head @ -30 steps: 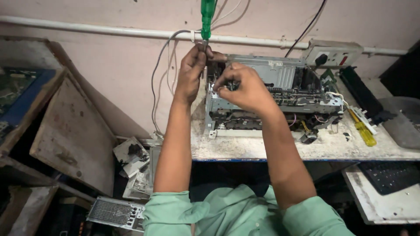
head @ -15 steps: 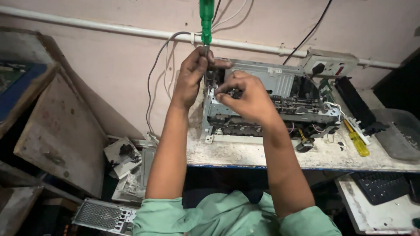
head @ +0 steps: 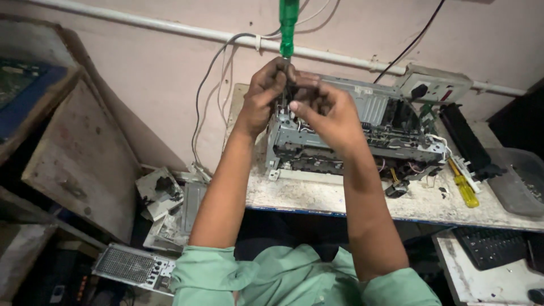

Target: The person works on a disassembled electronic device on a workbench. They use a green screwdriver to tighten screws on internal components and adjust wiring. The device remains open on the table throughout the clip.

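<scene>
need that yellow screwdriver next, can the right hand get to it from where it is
Probably yes. The yellow screwdriver lies in the open on the bench right of the opened machine, nothing over it. The right hand is busy at the green screwdriver, though.

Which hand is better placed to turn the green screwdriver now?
Probably the left hand: its fingers wrap the screwdriver shaft below the handle. The right hand sits lower, against the printer chassis.

Two screwdrivers show: one green-handled screwdriver (head: 288, 22) above the surface (head: 317, 198), one yellow-handled screwdriver (head: 464, 187) near its right edge. One opened metal chassis (head: 368, 130) sits at the back edge. One wall socket (head: 433, 85), one grey tray (head: 518, 181), one black keyboard (head: 490, 246).
</scene>
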